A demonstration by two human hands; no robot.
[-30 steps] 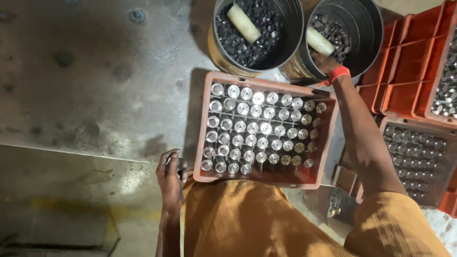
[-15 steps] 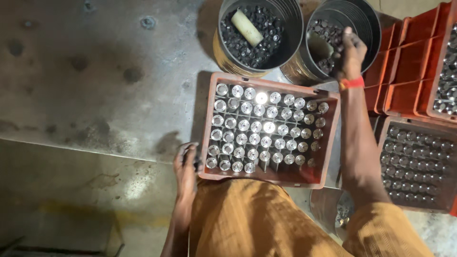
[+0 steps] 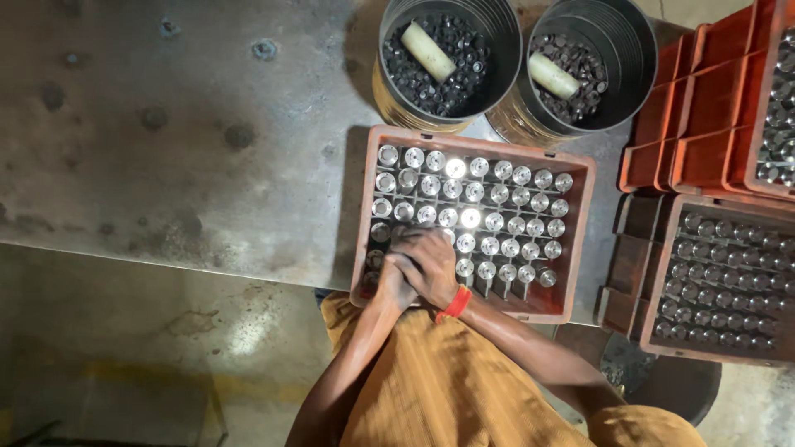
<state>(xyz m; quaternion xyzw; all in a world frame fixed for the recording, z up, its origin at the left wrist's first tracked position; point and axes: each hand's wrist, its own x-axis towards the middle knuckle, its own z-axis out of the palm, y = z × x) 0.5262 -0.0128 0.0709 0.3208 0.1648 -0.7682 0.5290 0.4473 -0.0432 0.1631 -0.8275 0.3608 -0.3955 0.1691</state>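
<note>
A shallow reddish-brown plastic crate (image 3: 580,240) sits on the worn, stained grey metal surface (image 3: 166,141) right in front of me, divided into small cells, and nearly every cell holds a short shiny steel cylinder (image 3: 470,218) standing upright, its round top catching the light. Beyond the crate stand two dark round metal buckets (image 3: 497,33), each part-filled with small dark metal pieces and a pale cream-coloured cylinder (image 3: 428,51) lying on top. To my right are more orange plastic crates (image 3: 712,91), stacked and also packed with grey metal parts.

Both my forearms come in from below and meet over the near left corner of the crate. My right hand (image 3: 432,266), with a red band (image 3: 455,304) at the wrist, lies curled across the cylinders there, fingers bent and close together. My left hand (image 3: 391,277) presses just beside and partly under it, also curled. I cannot tell whether either hand is gripping a cylinder, since the fingers hide what lies beneath them.
</note>
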